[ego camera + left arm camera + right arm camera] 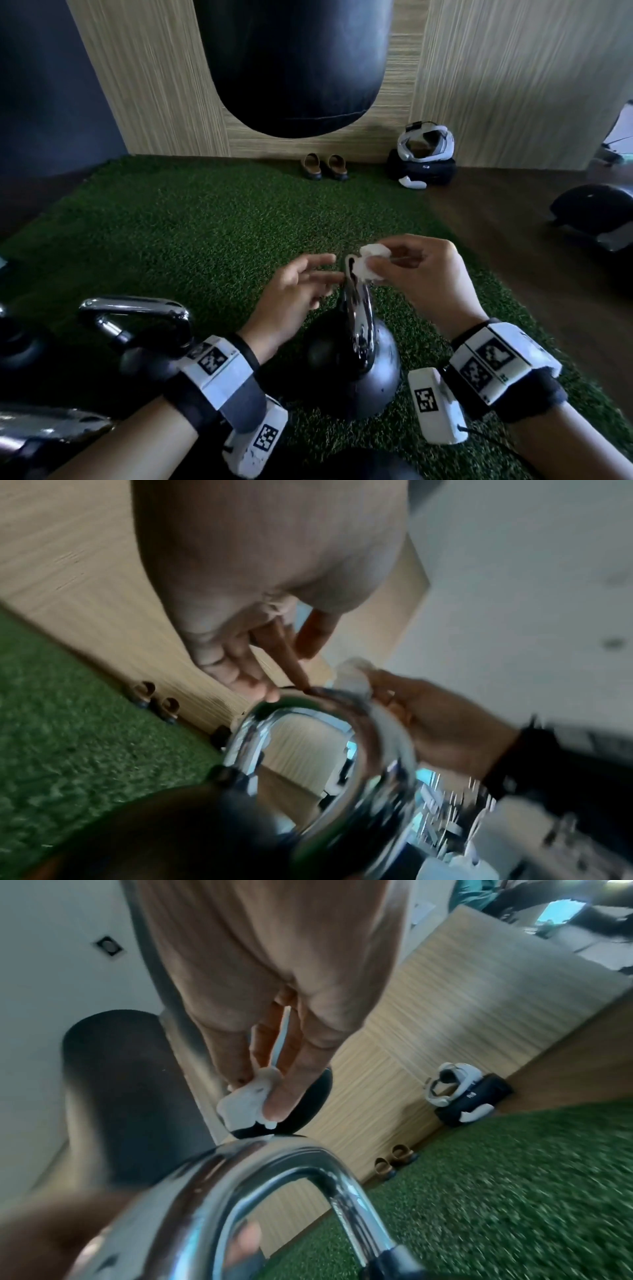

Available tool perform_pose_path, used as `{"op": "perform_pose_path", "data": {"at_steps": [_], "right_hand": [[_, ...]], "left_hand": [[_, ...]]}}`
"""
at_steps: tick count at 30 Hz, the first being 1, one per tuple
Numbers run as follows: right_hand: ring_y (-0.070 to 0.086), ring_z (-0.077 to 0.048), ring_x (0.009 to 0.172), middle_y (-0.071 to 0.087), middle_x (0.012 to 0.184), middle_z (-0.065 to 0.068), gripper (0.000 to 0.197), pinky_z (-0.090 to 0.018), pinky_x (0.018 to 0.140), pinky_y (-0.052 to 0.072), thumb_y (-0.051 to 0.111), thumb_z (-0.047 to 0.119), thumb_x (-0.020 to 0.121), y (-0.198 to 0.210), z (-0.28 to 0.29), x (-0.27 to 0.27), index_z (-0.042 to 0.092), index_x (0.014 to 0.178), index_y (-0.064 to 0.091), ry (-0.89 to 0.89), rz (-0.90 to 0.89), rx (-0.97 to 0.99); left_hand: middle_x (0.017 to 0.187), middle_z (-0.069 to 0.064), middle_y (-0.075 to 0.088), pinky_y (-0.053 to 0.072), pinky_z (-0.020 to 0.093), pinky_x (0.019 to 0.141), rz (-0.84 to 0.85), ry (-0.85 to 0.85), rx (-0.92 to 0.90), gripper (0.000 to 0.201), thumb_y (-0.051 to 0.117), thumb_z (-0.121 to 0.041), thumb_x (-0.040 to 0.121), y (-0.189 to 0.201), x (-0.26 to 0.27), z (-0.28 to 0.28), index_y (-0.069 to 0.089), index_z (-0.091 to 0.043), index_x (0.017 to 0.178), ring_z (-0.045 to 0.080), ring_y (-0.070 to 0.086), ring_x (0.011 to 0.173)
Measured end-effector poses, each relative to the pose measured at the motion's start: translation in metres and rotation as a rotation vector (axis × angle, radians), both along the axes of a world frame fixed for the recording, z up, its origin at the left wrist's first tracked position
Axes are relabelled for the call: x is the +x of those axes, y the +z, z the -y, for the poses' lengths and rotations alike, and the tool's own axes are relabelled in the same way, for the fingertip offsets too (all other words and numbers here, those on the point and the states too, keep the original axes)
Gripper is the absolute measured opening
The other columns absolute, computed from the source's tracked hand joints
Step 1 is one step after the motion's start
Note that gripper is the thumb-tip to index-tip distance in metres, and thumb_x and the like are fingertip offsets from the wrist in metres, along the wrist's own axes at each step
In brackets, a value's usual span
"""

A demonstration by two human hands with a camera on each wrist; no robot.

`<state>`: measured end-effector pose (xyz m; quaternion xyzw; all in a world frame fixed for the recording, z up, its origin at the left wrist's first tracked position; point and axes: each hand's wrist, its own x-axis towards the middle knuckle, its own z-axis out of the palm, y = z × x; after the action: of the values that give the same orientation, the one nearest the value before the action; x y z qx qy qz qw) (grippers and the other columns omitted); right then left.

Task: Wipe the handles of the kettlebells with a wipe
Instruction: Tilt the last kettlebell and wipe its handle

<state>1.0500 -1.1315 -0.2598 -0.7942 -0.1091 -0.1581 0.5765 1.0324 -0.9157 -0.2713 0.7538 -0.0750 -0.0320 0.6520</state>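
Note:
A black kettlebell (356, 370) with a chrome handle (358, 308) stands on the green turf between my hands. My right hand (421, 274) pinches a crumpled white wipe (371, 263) against the top of that handle (274, 1164); the wipe (246, 1104) sits between thumb and fingers. My left hand (301, 287) is just left of the handle with straight fingers, one fingertip (306, 688) touching the handle's top (308, 723). A second kettlebell with a chrome handle (137, 315) stands at the left.
A black punching bag (291, 61) hangs ahead above the turf (205, 222). A pair of brown slippers (325, 166) and a white headset on a black case (423, 154) sit by the wooden wall. More chrome gear (44, 431) lies bottom left.

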Motion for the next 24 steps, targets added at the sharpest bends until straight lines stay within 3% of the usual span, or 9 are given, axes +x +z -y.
{"op": "perform_pose_path", "data": {"at_steps": [2, 3, 5, 8, 10, 13, 18, 21, 24], "right_hand": [[0.078, -0.021, 0.081, 0.08, 0.088, -0.001, 0.019, -0.043, 0.076, 0.065, 0.087, 0.013, 0.08, -0.014, 0.011, 0.006, 0.02, 0.096, 0.081, -0.032, -0.086, 0.09], [0.078, -0.023, 0.082, 0.08, 0.089, -0.003, 0.019, -0.042, 0.076, 0.064, 0.086, 0.01, 0.08, -0.021, 0.015, 0.009, 0.017, 0.097, 0.08, -0.048, -0.129, 0.122], [0.078, -0.025, 0.084, 0.079, 0.09, -0.005, 0.02, -0.04, 0.076, 0.064, 0.084, 0.006, 0.081, -0.036, 0.02, 0.013, 0.013, 0.098, 0.078, -0.083, -0.208, 0.182], [0.079, -0.023, 0.085, 0.08, 0.092, -0.005, 0.023, -0.038, 0.077, 0.064, 0.083, 0.006, 0.082, -0.057, 0.023, 0.02, 0.015, 0.102, 0.078, -0.126, -0.281, 0.213], [0.078, -0.021, 0.087, 0.08, 0.094, -0.004, 0.023, -0.036, 0.078, 0.064, 0.083, 0.007, 0.082, -0.068, 0.025, 0.025, 0.015, 0.103, 0.079, -0.142, -0.297, 0.198], [0.078, -0.016, 0.087, 0.079, 0.098, 0.0, 0.027, -0.035, 0.08, 0.065, 0.083, 0.008, 0.082, -0.077, 0.022, 0.03, 0.013, 0.108, 0.079, -0.158, -0.283, 0.145], [0.078, -0.018, 0.088, 0.08, 0.091, 0.003, 0.02, -0.043, 0.085, 0.064, 0.087, 0.018, 0.076, -0.092, 0.012, 0.041, 0.019, 0.095, 0.081, -0.174, -0.328, 0.074], [0.078, -0.021, 0.084, 0.08, 0.086, 0.0, 0.023, -0.046, 0.084, 0.063, 0.09, 0.026, 0.073, -0.098, 0.002, 0.045, 0.017, 0.092, 0.081, -0.207, -0.361, 0.045], [0.077, -0.013, 0.078, 0.079, 0.079, 0.004, 0.02, -0.03, 0.073, 0.063, 0.088, 0.032, 0.077, -0.098, -0.003, 0.04, 0.019, 0.092, 0.082, -0.22, -0.33, -0.081]], "left_hand": [[0.137, -0.021, 0.058, 0.056, 0.034, 0.094, -0.015, -0.147, 0.276, 0.074, 0.066, 0.003, 0.085, -0.021, 0.004, -0.004, 0.043, -0.032, 0.146, 0.008, 0.06, 0.121], [0.143, -0.024, 0.045, 0.054, 0.036, 0.102, -0.02, -0.258, 0.431, 0.092, 0.076, -0.007, 0.08, -0.033, 0.003, -0.003, 0.028, -0.035, 0.154, 0.005, 0.054, 0.126], [0.157, -0.016, 0.029, 0.036, 0.047, 0.12, 0.101, -0.412, 0.728, 0.122, 0.087, -0.05, 0.064, -0.067, 0.005, 0.005, 0.011, -0.037, 0.159, 0.015, 0.032, 0.147], [0.172, -0.004, 0.002, 0.014, 0.055, 0.127, 0.293, -0.286, 0.998, 0.138, 0.057, -0.096, 0.058, -0.117, 0.009, 0.03, 0.002, -0.025, 0.163, 0.022, -0.001, 0.159], [0.172, 0.001, 0.001, 0.01, 0.052, 0.128, 0.333, -0.159, 0.963, 0.133, 0.05, -0.094, 0.066, -0.13, 0.009, 0.041, -0.001, -0.021, 0.163, 0.021, -0.005, 0.159], [0.165, 0.001, 0.023, 0.02, 0.047, 0.126, 0.431, -0.062, 0.88, 0.118, 0.061, -0.077, 0.07, -0.139, 0.012, 0.041, 0.012, -0.018, 0.161, 0.021, 0.018, 0.155], [0.154, 0.003, 0.042, 0.03, 0.041, 0.12, 0.546, -0.066, 0.83, 0.104, 0.063, -0.073, 0.072, -0.148, 0.02, 0.037, 0.034, -0.017, 0.154, 0.019, 0.035, 0.147], [0.15, 0.004, 0.049, 0.035, 0.043, 0.118, 0.618, -0.12, 0.678, 0.098, 0.076, -0.065, 0.072, -0.134, 0.02, 0.029, 0.039, -0.022, 0.151, 0.019, 0.043, 0.142], [0.146, 0.003, 0.054, 0.039, 0.04, 0.116, 0.59, -0.179, 0.512, 0.101, 0.092, -0.048, 0.067, -0.119, 0.015, 0.018, 0.029, -0.037, 0.145, 0.018, 0.051, 0.133]]}}
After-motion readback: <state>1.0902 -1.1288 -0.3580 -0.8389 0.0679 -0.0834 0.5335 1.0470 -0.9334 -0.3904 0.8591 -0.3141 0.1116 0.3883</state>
